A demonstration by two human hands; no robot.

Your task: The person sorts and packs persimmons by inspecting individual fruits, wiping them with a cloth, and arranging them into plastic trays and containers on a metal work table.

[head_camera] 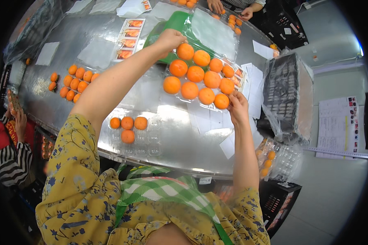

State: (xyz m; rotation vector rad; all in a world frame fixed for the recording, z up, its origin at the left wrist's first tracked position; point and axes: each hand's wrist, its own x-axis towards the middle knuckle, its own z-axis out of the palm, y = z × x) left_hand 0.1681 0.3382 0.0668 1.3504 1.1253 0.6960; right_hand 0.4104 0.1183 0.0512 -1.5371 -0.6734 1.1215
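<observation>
Both my hands hold a clear plastic tray (196, 103) filled with rows of round orange fruits (195, 74) that look like persimmons. My left hand (171, 40) pinches its far left corner, and my right hand (239, 105) grips its near right corner. Just beyond is a green plastic container (177, 22), partly covered by a lidded clear plastic package (214, 32). Nearer to me on the metal table (184, 134), a second clear tray (141, 140) has several fruits in its cups, the other cups being bare.
Another group of fruits (75, 82) lies left, partly behind my left arm. A strip of picture labels (130, 38) and white papers (208, 121) lie on the table. At right stands a plastic-wrapped black crate (282, 95). Co-workers' hands show at the far edge (247, 13) and left (20, 124).
</observation>
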